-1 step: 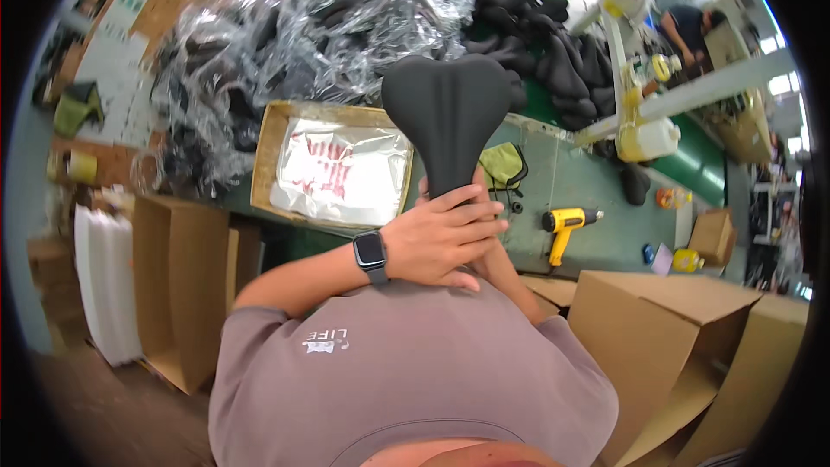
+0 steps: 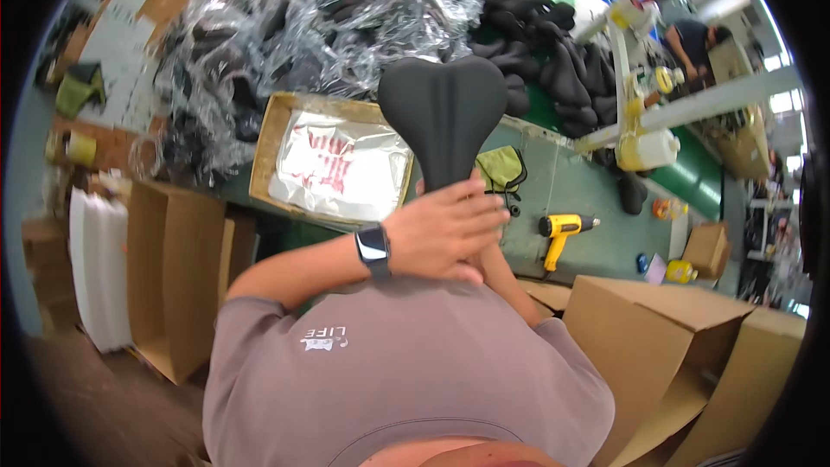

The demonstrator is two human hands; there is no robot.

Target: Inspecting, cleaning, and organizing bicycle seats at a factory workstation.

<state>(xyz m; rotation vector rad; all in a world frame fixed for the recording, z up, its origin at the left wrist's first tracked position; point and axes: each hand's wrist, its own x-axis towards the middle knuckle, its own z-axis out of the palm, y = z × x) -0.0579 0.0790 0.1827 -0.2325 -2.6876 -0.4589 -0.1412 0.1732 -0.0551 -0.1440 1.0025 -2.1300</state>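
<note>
Black bicycle saddle (image 2: pixel 443 112) upright, narrow nose gripped by left hand (image 2: pixel 445 229), right hand hidden behind.

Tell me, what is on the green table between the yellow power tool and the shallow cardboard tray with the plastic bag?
In the head view, an olive-green cloth pouch lies there, and the black bicycle saddle, held up by the left hand, crosses that stretch.

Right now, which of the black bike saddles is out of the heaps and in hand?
The bare saddle standing upright above the left hand, which grips its narrow nose. The others lie heaped on the bench, some in clear plastic.
</note>
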